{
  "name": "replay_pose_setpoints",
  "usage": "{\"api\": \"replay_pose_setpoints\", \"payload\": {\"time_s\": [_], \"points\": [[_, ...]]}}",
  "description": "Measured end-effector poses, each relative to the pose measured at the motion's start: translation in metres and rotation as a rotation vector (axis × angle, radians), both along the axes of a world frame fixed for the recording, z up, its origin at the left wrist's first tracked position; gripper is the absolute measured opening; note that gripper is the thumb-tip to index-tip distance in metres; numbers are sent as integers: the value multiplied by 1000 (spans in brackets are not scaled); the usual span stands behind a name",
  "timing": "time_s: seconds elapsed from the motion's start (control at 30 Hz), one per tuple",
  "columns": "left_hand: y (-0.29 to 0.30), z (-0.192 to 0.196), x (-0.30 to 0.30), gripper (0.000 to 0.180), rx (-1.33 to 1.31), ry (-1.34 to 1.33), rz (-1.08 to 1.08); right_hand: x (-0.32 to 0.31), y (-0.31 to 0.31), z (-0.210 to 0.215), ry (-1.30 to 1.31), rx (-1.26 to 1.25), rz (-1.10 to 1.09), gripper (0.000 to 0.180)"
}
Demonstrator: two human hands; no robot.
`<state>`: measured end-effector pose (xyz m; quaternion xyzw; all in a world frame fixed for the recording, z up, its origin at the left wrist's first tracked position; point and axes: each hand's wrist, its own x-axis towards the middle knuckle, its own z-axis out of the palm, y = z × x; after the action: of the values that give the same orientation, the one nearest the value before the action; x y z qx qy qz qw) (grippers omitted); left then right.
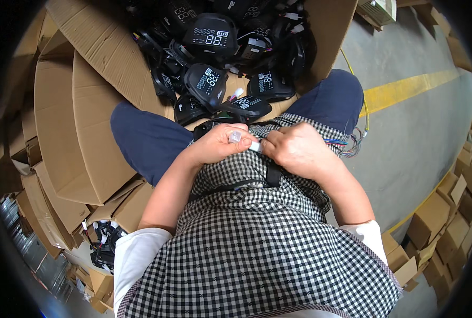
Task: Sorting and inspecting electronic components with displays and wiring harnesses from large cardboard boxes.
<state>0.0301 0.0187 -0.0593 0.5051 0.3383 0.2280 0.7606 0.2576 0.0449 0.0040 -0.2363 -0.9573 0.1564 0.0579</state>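
Over my lap both hands meet at a white plastic connector [255, 146]. My left hand [217, 146] is closed, thumb and fingers pinching it, with a translucent connector piece [235, 137] showing above the thumb. My right hand [298, 150] has its fingers curled onto the connector's other end, which they partly hide. Thin coloured wires [334, 142] run out beyond the right hand and end in a loose bundle over my thigh. A black cable [225, 188] with a black sleeve crosses the checked apron [257, 238] below my hands.
An open cardboard box [101, 47] full of black display units [211, 36] with white-tipped leads stands between my knees. Flattened cartons [61, 122] lean at the left, above more black parts [106, 244]. Stacked cartons [432, 217] line the right, past a yellow floor line [405, 90].
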Motion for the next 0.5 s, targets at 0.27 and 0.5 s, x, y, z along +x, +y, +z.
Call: {"api": "replay_pose_setpoints", "payload": {"time_s": [0.27, 0.5], "points": [[-3, -8, -2, 24, -289, 95, -117, -1, -5, -10, -71, -224, -75, 11], [-1, 9, 7, 15, -195, 208, -32, 12, 15, -14, -69, -387, -327, 9]]}}
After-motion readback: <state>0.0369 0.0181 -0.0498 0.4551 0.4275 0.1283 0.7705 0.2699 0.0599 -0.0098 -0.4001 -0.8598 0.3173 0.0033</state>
